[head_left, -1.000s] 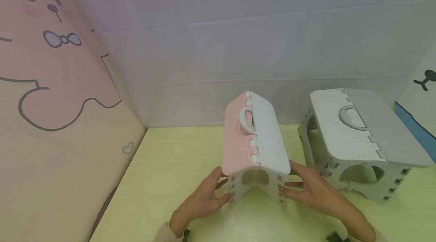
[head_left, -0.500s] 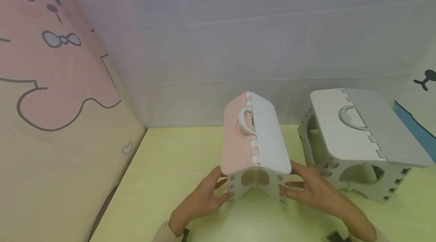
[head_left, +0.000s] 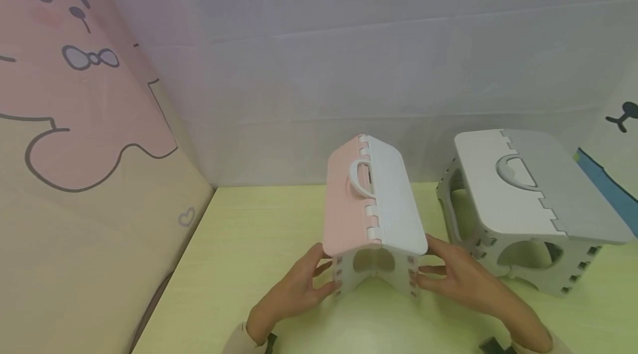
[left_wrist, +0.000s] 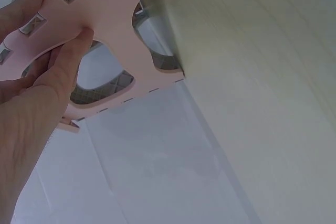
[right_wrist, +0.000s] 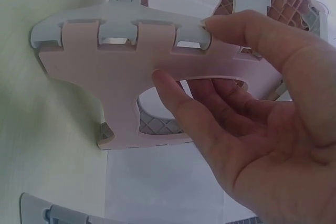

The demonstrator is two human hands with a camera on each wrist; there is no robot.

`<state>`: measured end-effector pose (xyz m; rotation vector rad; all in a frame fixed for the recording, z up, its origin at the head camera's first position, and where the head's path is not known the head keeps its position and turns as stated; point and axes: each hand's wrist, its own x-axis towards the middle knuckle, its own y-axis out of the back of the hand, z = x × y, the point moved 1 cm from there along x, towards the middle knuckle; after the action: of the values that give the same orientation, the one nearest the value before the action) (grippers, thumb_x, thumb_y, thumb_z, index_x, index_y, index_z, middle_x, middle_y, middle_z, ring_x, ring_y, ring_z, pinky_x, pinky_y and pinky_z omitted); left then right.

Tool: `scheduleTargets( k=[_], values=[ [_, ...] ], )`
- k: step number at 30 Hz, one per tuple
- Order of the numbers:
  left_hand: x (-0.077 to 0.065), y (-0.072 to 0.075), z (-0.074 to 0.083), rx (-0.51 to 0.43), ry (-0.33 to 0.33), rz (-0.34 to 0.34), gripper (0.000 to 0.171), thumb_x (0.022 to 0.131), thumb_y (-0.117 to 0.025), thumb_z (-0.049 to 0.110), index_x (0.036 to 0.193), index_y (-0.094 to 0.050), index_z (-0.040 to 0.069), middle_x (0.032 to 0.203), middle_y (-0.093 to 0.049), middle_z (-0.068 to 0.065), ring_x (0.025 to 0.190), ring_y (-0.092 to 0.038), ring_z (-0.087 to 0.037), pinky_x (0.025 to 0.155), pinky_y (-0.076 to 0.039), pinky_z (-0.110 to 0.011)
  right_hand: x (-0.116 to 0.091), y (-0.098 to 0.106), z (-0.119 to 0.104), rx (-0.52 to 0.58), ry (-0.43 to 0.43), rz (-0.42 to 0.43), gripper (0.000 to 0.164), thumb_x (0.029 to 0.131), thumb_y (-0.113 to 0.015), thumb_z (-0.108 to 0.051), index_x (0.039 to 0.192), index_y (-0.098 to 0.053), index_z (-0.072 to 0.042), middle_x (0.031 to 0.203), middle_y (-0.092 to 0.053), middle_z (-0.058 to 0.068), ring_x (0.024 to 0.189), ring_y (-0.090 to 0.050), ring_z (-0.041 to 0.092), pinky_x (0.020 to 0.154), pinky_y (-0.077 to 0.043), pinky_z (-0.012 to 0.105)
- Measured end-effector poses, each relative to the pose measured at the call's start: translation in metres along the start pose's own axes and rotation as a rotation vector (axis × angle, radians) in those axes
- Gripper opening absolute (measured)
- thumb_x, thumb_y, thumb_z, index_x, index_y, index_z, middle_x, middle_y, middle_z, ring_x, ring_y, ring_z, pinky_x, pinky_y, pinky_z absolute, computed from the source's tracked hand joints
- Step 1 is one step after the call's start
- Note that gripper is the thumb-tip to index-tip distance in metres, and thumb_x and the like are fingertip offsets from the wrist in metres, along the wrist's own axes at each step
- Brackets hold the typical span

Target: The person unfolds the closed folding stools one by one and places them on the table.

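A pink and white folding step stool [head_left: 396, 199] stands half folded on the table, its two top panels sloping from a hinged ridge like a roof. A white loop handle [head_left: 355, 177] sticks up along that ridge. My left hand [head_left: 297, 287] grips the stool's left leg side; in the left wrist view its fingers reach into the cutout of a pink leg panel [left_wrist: 115, 19]. From the other side my right hand [head_left: 461, 276] holds the right leg side. In the right wrist view, its thumb and fingers lie around the hinged edge of another pink leg panel [right_wrist: 121, 72].
A larger white and grey folding stool [head_left: 488, 188] stands fully unfolded close on the right, near my right forearm. A pale cloth wall [head_left: 299, 149] rises behind the yellowish table [head_left: 239, 243]. To the left hangs a pink and beige printed cloth [head_left: 99, 232].
The stool's two halves have spread apart very slightly, its lower corners moving outward. Both hands keep their hold on its sides.
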<state>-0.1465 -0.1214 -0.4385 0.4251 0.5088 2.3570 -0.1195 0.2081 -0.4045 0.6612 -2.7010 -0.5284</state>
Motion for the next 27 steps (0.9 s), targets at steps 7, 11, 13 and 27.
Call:
scheduleTargets(
  k=[7, 11, 13, 27],
  values=[
    [-0.0003, 0.0003, -0.0007, -0.011, -0.009, -0.002, 0.078, 0.091, -0.070, -0.011, 0.152, -0.032, 0.021, 0.147, -0.044, 0.002, 0.138, -0.046, -0.024, 0.112, -0.042, -0.035, -0.0008, 0.0018, 0.0005, -0.006, -0.008, -0.003, 0.065, 0.094, -0.076, -0.011, 0.150, -0.045, -0.002, 0.141, -0.055, 0.024, 0.123, -0.054, -0.001, 0.087, -0.061, 0.030],
    [-0.0003, 0.0010, 0.0008, -0.019, -0.011, -0.002, 0.077, 0.092, -0.069, -0.011, 0.152, -0.032, 0.021, 0.148, -0.044, 0.002, 0.138, -0.046, -0.024, 0.113, -0.042, -0.035, -0.0005, 0.0019, 0.0005, -0.013, 0.000, -0.002, 0.064, 0.094, -0.076, -0.010, 0.150, -0.045, -0.002, 0.141, -0.056, 0.023, 0.123, -0.055, 0.000, 0.086, -0.061, 0.030],
    [-0.0007, 0.0015, 0.0015, -0.019, -0.008, -0.002, 0.078, 0.092, -0.069, -0.011, 0.152, -0.032, 0.021, 0.148, -0.044, 0.002, 0.138, -0.046, -0.023, 0.113, -0.042, -0.035, -0.0001, 0.0017, 0.0006, -0.018, 0.007, -0.002, 0.064, 0.094, -0.076, -0.010, 0.150, -0.045, -0.002, 0.140, -0.056, 0.023, 0.122, -0.055, 0.000, 0.086, -0.061, 0.030],
    [-0.0018, 0.0032, 0.0026, -0.023, 0.026, -0.009, 0.079, 0.092, -0.069, -0.010, 0.152, -0.032, 0.024, 0.147, -0.044, 0.003, 0.139, -0.046, -0.022, 0.113, -0.041, -0.034, -0.0002, 0.0023, 0.0010, -0.036, 0.031, 0.007, 0.063, 0.093, -0.076, -0.007, 0.148, -0.047, -0.001, 0.137, -0.059, 0.022, 0.121, -0.057, 0.002, 0.084, -0.061, 0.030]
  ],
)
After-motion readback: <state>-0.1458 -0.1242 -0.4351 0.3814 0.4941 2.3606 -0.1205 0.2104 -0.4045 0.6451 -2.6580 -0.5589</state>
